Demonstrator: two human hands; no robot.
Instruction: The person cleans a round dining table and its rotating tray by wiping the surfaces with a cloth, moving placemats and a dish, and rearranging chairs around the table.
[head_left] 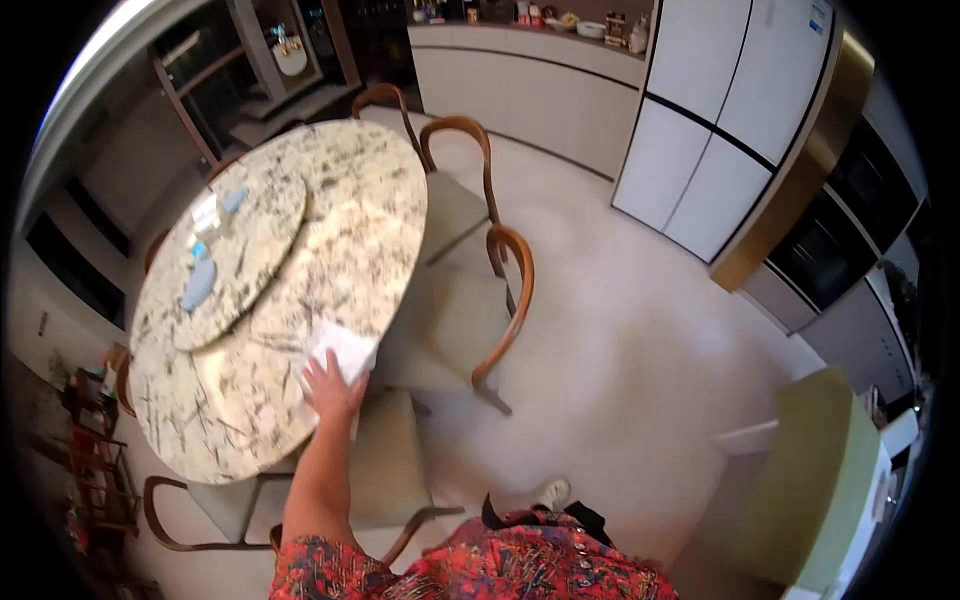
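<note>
My left hand (335,388) reaches out over the near edge of the oval stone-patterned table (350,270). Its palm faces down on a white cloth (345,348), which could also be a paper wipe. The fingers are stretched out and spread on top of it. Part of the cloth is hidden beneath the hand. My right hand is out of view.
A round turntable (265,255) on the table carries a few small items, including a grey-blue oval piece (199,284). Wooden chairs with pale seats (450,320) surround the table. A white fridge (700,110) and a green-sided unit (810,470) stand to the right.
</note>
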